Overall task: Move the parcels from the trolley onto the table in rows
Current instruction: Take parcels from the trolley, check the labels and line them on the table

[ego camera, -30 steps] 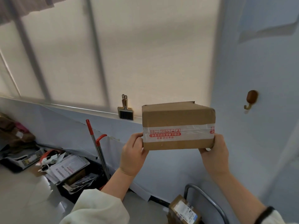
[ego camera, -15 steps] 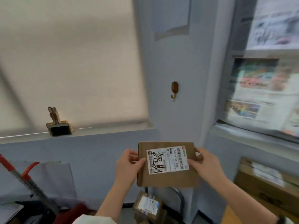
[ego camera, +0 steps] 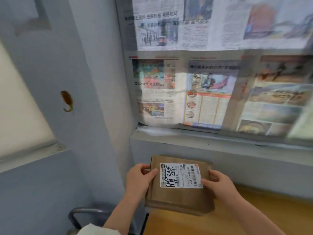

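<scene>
A brown cardboard parcel (ego camera: 179,197) with a white shipping label on top sits low in the head view, over the far left corner of the wooden table (ego camera: 264,217). My left hand (ego camera: 140,180) grips its left side, thumb on the top face. My right hand (ego camera: 218,185) grips its right side, thumb by the label. Whether the parcel rests on the table or hovers just above it, I cannot tell. The grey handle of the trolley (ego camera: 81,212) shows at the bottom left; its load is out of view.
A blue-grey wall with a brown hook (ego camera: 67,101) stands to the left. Newspapers (ego camera: 203,92) cover the window behind the table, above a grey sill (ego camera: 211,138). The table runs on to the right of the parcel.
My view has swung right from the trolley side to the table. Both hands have lowered the parcel, label now up, from chest height down to the table's left corner.
</scene>
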The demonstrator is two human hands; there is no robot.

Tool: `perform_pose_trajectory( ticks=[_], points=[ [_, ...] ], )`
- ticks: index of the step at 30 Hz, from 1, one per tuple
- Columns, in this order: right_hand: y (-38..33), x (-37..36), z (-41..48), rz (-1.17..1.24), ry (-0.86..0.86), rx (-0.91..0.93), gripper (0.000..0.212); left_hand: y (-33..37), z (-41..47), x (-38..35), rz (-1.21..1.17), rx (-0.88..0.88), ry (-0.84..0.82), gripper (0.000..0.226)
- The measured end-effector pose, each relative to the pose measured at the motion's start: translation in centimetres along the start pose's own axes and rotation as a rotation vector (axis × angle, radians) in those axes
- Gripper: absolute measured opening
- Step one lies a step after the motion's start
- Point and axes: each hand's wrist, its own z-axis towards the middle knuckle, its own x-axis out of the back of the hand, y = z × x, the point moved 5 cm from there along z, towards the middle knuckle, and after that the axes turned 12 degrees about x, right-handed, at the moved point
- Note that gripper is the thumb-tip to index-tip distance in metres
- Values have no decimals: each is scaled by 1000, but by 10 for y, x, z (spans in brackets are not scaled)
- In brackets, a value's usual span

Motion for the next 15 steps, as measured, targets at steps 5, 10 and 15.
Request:
perform_pose_trajectory(
  ticks=[5, 10, 15],
  points=[
    [24, 138, 20, -48, 162, 30, 49, 77, -6, -129, 87, -134, -133, 17],
    [70, 238, 35, -61, 248, -120, 44, 119, -14, -251, 290, -182, -256, 24],
    [104, 271, 48, -78, 240, -201, 42, 110, -10, -310, 354, -150, -305, 24]
  ],
)
